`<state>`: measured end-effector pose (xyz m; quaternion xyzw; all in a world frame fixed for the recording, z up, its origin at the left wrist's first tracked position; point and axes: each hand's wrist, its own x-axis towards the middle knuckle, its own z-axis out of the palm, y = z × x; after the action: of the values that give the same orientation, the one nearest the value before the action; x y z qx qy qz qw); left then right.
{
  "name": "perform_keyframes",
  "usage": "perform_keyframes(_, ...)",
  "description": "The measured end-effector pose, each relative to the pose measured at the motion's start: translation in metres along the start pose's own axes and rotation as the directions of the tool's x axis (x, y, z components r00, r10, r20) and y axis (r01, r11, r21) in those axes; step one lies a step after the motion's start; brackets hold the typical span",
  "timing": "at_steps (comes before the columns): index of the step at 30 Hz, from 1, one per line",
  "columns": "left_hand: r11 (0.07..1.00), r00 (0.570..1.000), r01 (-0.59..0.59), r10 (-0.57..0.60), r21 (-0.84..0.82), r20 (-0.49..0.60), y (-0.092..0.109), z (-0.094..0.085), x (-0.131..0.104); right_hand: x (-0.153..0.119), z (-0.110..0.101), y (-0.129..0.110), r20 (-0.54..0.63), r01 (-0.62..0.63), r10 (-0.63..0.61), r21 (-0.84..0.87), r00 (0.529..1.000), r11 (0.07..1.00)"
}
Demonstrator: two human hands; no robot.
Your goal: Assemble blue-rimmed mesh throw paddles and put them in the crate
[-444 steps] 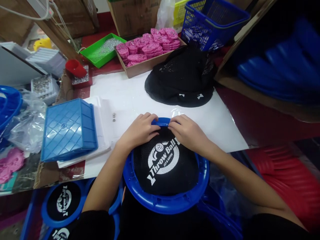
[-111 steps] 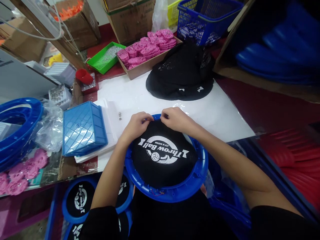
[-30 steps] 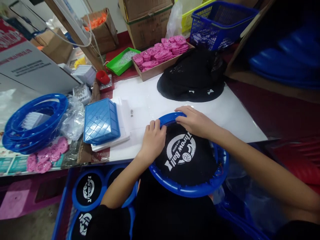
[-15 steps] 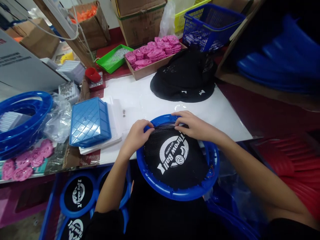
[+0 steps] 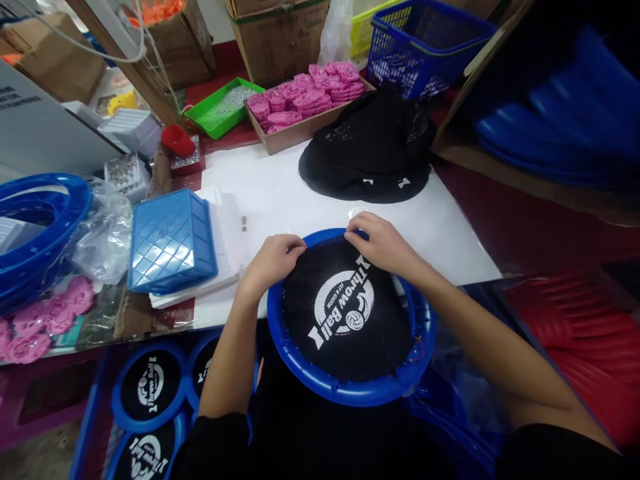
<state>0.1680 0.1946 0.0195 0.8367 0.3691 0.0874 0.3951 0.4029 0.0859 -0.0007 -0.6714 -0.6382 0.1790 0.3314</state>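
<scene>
A blue plastic ring [image 5: 320,385] rests at the near edge of the white work surface, tilted toward me. Black mesh fabric [image 5: 373,350] with a white "Throw Ball" print spans most of it; at the right some of the ring's inner side shows uncovered. My left hand [image 5: 274,261] pinches the mesh edge at the ring's upper left. At the top of the ring my right hand [image 5: 377,243] is closed on the mesh edge, thumb against fingers. Beyond the ring lies a pile of black mesh pieces [image 5: 367,153].
Pink parts fill a cardboard tray [image 5: 285,141] at the back, beside a green tray [image 5: 200,120] of small metal pieces. An upturned blue bin [image 5: 170,240] stands left. Finished-looking discs [image 5: 149,387] lie below left. Red parts [image 5: 585,340] are at right.
Both hands have drawn the mesh up to the ring's far rim, so the gap at the top is now covered. The view has shifted slightly.
</scene>
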Motion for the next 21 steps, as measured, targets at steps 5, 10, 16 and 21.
perform_keyframes(5, 0.986, 0.991, 0.055, -0.072, 0.155, 0.11, 0.003, -0.007, 0.016, 0.005, 0.0, 0.01, 0.054, -0.026, 0.022, 0.059, 0.998, 0.998)
perform_keyframes(10, 0.988, 0.982, 0.037, -0.064, 0.151, 0.179, 0.0, -0.013, 0.023, 0.006, -0.002, 0.016, 0.092, -0.042, 0.036, 0.068, 0.995, 0.997)
perform_keyframes(16, 0.949, 0.986, -0.129, 0.092, 0.288, 0.14, -0.001, -0.009, 0.009, 0.006, -0.002, 0.017, 0.099, -0.123, 0.111, 0.131, 0.989, 0.984)
perform_keyframes(21, 0.922, 0.98, -0.196, 0.178, 0.333, 0.084, 0.005, -0.006, -0.002, 0.013, -0.009, 0.013, 0.178, -0.161, 0.142, 0.094, 0.974, 0.983)
